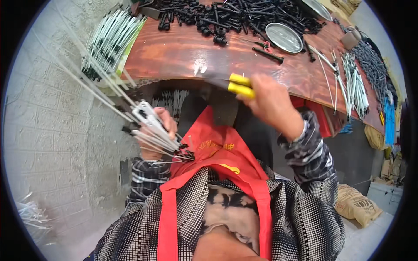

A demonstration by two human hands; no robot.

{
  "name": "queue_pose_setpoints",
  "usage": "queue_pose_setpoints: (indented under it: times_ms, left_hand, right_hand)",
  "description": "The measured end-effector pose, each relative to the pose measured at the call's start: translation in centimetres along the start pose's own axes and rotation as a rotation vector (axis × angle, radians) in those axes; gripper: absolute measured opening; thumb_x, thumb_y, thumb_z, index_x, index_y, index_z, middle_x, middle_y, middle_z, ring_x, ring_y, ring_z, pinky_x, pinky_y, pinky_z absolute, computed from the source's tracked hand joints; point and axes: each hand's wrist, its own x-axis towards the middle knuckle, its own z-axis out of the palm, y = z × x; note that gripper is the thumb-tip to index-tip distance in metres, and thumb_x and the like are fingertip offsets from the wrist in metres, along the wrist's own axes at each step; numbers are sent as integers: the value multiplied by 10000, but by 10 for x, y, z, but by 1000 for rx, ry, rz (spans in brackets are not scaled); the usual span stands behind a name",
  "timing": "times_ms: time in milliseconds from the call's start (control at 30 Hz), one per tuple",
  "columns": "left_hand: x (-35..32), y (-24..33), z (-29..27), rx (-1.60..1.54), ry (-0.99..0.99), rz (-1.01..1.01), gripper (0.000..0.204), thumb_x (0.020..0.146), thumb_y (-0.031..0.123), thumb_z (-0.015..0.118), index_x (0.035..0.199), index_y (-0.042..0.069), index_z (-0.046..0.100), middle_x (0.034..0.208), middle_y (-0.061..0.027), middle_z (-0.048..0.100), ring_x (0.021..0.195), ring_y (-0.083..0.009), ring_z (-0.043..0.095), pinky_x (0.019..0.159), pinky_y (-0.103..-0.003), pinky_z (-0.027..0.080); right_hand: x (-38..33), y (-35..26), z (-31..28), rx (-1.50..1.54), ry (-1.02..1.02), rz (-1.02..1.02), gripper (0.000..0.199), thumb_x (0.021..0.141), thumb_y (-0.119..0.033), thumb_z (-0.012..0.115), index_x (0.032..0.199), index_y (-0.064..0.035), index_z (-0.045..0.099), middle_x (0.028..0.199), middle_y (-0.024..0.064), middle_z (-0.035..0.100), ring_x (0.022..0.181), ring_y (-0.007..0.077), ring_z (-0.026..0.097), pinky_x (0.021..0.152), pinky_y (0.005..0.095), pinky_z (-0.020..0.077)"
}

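Note:
A bundle of thin white rods with black end pieces is gripped in my left hand, to the left of my red apron. The rods slant up and left, their far ends smeared by motion. My right hand is closed round yellow-handled pliers at the table's near edge. Their dark jaws point left and are blurred, so I cannot tell whether anything is between them. The two hands are apart.
The reddish wooden table carries a heap of black plastic parts and a round metal-rimmed dish. White rod bundles lie at its left and right. A rough pale wall stands on my left; a sack sits behind right.

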Motion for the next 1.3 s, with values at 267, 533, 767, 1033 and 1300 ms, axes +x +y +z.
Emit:
queue_pose_setpoints:
  times_ms: [267, 533, 767, 1033, 1300]
  left_hand:
    - [1, 35, 15, 88, 26, 61, 518, 852, 339, 610, 1231, -4, 527, 835, -121, 571, 642, -248, 579, 612, -346, 493]
    - [34, 47, 44, 565, 348, -3, 319, 777, 142, 696, 1037, -39, 665, 900, -40, 664, 792, -82, 593, 752, -239, 479]
    - [30, 57, 50, 750, 246, 47, 359, 724, 96, 756, 1054, -13, 666, 905, -7, 654, 808, -46, 562, 751, -208, 454]
    - [4, 66, 57, 844, 238, 82, 367, 717, 73, 775, 1059, -8, 667, 891, 10, 655, 815, -40, 554, 758, -205, 454]
    - [4, 76, 53, 863, 330, 308, 315, 760, 65, 736, 1055, -18, 664, 901, -24, 672, 807, -69, 589, 736, -226, 489]
  right_hand:
    - [44, 75, -1, -288, -134, 153, 513, 787, -515, 644, 907, -21, 572, 864, 193, 612, 810, 372, 597, 683, 432, 475]
    - [44, 30, -45, -119, 160, -2, 242, 817, -143, 650, 1017, -16, 599, 898, 165, 583, 856, 345, 567, 713, 419, 460]
    - [70, -94, -122, -262, 406, -675, 320, 736, -80, 705, 1021, 9, 591, 987, 143, 585, 902, 326, 560, 752, 418, 458]
    - [109, -86, -125, -429, -14, -673, 253, 721, -153, 696, 915, -14, 613, 854, 156, 608, 823, 334, 584, 739, 455, 445]
    - [83, -97, -97, -261, -44, -308, 199, 803, -216, 652, 862, -26, 639, 587, 157, 575, 584, 360, 575, 565, 389, 454]
